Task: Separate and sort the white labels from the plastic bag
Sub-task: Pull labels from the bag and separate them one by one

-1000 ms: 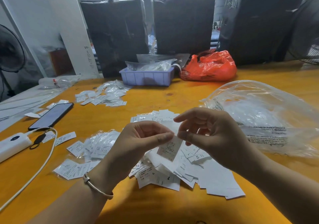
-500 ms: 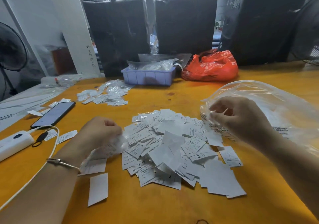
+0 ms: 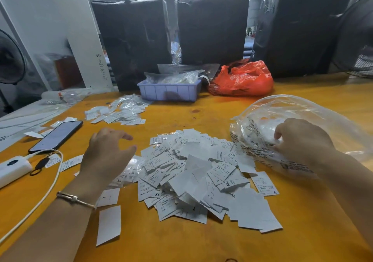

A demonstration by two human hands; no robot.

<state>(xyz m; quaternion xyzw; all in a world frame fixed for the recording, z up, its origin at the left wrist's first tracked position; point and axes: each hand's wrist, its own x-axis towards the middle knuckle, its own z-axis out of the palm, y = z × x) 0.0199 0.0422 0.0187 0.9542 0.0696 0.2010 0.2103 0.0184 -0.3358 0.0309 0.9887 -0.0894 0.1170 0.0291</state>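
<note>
The clear plastic bag (image 3: 302,120), at 2 o'clock, is gripped by the right hand (image 3: 300,138) to steady it; the left hand (image 3: 107,152) is held relaxed and empty above the white labels (image 3: 193,173).

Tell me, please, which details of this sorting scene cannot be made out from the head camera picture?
- Small print on the labels: too small; only size letters like XS, S and L read.
- Right hand fingertips: curled out of sight at the clear plastic bag, so the grip is unclear.
- Labels under the left hand: covered by it.
- Contents of the red bag: hidden by its plastic.
- Fan: cut off by the right edge.
</note>
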